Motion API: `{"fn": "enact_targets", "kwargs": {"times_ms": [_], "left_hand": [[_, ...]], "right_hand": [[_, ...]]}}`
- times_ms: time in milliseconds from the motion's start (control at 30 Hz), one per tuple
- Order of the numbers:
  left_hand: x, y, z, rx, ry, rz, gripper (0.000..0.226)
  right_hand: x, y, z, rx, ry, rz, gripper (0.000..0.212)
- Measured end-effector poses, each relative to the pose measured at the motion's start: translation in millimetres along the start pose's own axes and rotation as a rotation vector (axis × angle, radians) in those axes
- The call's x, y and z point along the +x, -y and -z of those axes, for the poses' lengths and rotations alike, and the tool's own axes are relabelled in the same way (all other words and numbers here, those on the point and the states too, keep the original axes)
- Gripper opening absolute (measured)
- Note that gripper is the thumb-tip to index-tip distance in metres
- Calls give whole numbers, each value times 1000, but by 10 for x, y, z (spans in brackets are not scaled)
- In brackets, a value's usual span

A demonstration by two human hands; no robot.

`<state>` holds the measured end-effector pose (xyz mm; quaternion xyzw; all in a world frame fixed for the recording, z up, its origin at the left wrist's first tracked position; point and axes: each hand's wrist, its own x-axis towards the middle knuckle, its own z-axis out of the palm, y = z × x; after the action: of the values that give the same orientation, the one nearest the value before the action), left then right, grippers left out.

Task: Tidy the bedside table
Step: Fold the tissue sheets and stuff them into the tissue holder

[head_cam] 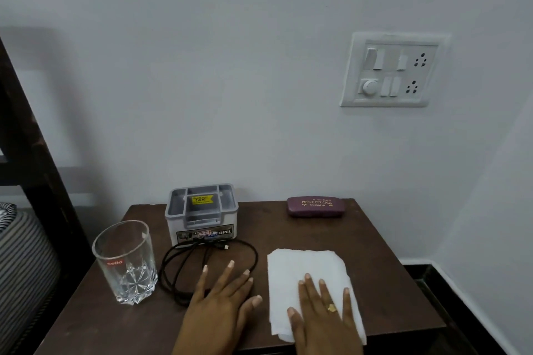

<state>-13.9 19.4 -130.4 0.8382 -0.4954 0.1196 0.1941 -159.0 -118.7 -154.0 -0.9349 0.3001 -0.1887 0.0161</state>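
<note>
Your right hand (323,311) lies flat with straight fingers on the near half of the folded white cloth (305,265), at the front of the bedside table (375,268). Your left hand (219,305) is also flat and grips nothing, just beside the cloth, over the coiled black cable (178,262). Glass (125,262) at left; grey organiser (202,213) and spectacle case (315,206) at the back.

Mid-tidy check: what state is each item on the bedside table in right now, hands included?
Glass, upright, empty.
Organiser box, top open, compartments look empty.
Cable, loosely coiled, plug end free.
Glasses case, closed.
Cloth, folded, lying flat.
Left hand, open, flat over the cable.
Right hand, open, flat on the cloth.
</note>
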Motion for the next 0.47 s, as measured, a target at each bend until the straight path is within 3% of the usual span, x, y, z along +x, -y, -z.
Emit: {"fn": "enact_targets", "kwargs": {"times_ms": [67,233,300,467], "left_hand": [[-5,85,-4,18,-20,52,70],[-13,254,-17,42,-36,106,70],[-13,291,-29,33,-20,129,72],[-35,283,2,72,16,156,75]], "right_hand": [[-19,168,-49,21,-28,-25,61],[7,469,-115,45,90,-27,65],[38,552,-95,24,116,-24,76],[33,659,-110,21,64,-51,78]]}}
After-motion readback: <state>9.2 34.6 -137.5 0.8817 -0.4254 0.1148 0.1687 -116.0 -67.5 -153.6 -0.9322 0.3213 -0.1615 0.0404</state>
